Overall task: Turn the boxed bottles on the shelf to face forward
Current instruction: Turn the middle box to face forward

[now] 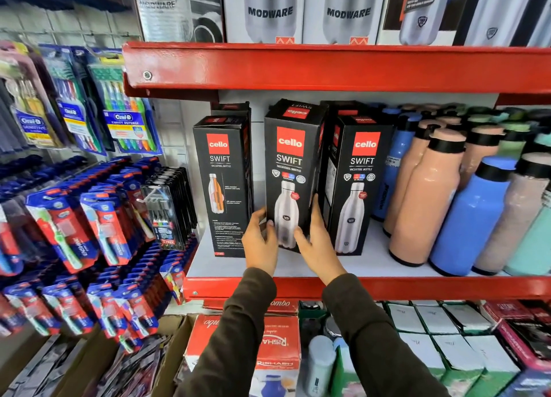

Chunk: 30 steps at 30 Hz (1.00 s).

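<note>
Hands [260, 241] [319, 244] gripping middle box [290, 158], flanked by side boxes [222, 185] [359, 185]

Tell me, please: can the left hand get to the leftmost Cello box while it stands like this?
Probably yes. The left hand grips the middle box, right beside the leftmost box. Nothing stands between them, and that box's front is unobstructed; the hand must only release first.
</note>
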Motion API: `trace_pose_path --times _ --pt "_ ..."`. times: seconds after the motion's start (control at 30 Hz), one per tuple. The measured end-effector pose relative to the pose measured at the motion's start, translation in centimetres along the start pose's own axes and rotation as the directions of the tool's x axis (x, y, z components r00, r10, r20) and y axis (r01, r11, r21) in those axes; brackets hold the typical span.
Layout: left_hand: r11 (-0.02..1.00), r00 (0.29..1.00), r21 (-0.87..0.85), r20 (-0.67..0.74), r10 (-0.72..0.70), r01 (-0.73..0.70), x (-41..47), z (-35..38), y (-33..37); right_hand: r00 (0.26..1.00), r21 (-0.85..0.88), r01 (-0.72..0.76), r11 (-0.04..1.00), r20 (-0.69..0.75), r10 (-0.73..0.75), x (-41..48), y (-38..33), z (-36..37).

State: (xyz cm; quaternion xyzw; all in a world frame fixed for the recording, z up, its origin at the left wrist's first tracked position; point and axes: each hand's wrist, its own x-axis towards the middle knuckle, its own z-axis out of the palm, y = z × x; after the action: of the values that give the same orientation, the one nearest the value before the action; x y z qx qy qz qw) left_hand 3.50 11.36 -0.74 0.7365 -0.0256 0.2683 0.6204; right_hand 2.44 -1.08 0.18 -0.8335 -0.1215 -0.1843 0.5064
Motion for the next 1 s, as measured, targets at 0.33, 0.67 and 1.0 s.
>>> trace_pose_path --times 0.33,0.67,1.0 --pt "0.999 0.996 -0.010 -0.075 -0.053 0.053 -0.9 0.8 -0.6 0.999 -0.105 -0.048 0.993 -0.018 0.046 0.6 1.1 0.4" --pt "0.994 0.992 0.007 -0.067 -0.110 0.111 -0.8 1.2 -1.3 0.999 -0.112 -0.031 0.993 -0.032 0.028 1.1 2.0 1.0" --pt "0.993 0.991 0.005 -0.061 -0.118 0.119 -0.4 1.4 -1.8 0.991 -0.126 -0.081 0.989 -0.111 0.067 1.0 2.6 1.5"
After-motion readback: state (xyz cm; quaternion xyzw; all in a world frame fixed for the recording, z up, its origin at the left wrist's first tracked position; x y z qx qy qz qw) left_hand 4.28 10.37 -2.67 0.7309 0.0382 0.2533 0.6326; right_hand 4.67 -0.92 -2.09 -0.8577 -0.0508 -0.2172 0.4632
